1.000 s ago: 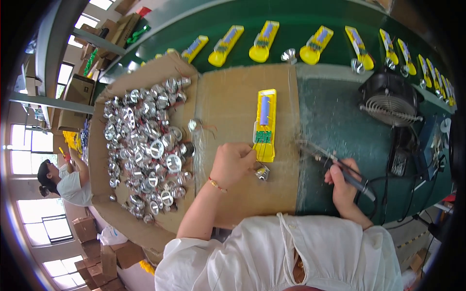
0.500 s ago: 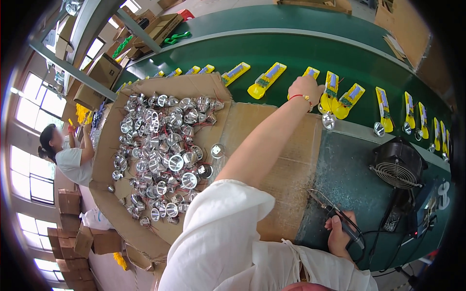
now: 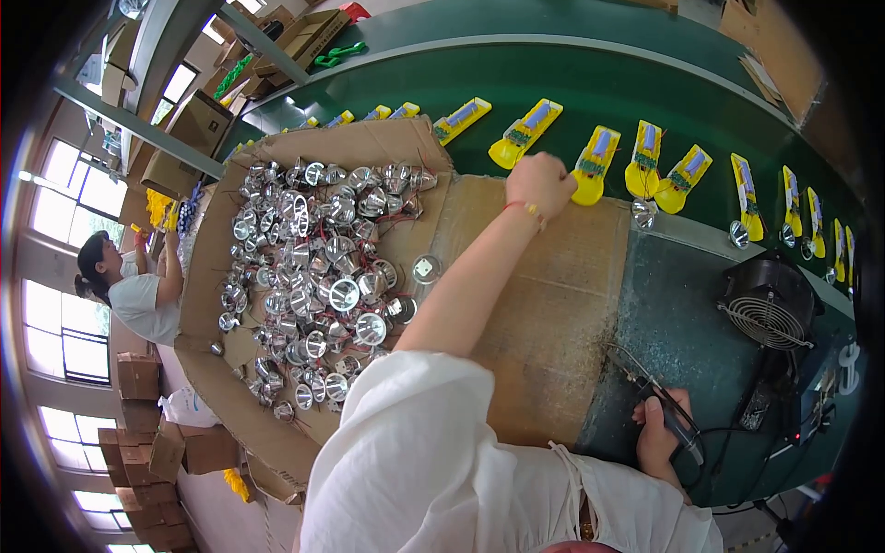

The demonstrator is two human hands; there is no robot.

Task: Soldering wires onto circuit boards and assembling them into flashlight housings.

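My left hand (image 3: 539, 189), with a bracelet at the wrist, hovers at the far edge of the cardboard sheet with its fingers curled. Whatever it may hold is hidden. Just right of it lies a yellow torch housing (image 3: 593, 168) with a blue cell and a green circuit board. Low on the right, my right hand (image 3: 662, 435) grips a soldering iron (image 3: 682, 429), its tip pointing up and left over the bench. Silver reflector cups (image 3: 344, 295) with thin red wires fill a cardboard tray (image 3: 207, 304) on the left. One separate cup (image 3: 427, 269) sits near my forearm.
More yellow housings (image 3: 648, 152) line the green conveyor (image 3: 415, 78), some with reflectors attached. A black fan (image 3: 770, 300) stands on the right, near a unit with a red light (image 3: 800, 437). A person (image 3: 143, 290) works beyond the tray. A cardboard sheet (image 3: 544, 313) covers part of the bench.
My left hand has moved left and nearer, away from the yellow housing it was over, which now shows whole. My right hand still holds the soldering iron. The view has shifted slightly.
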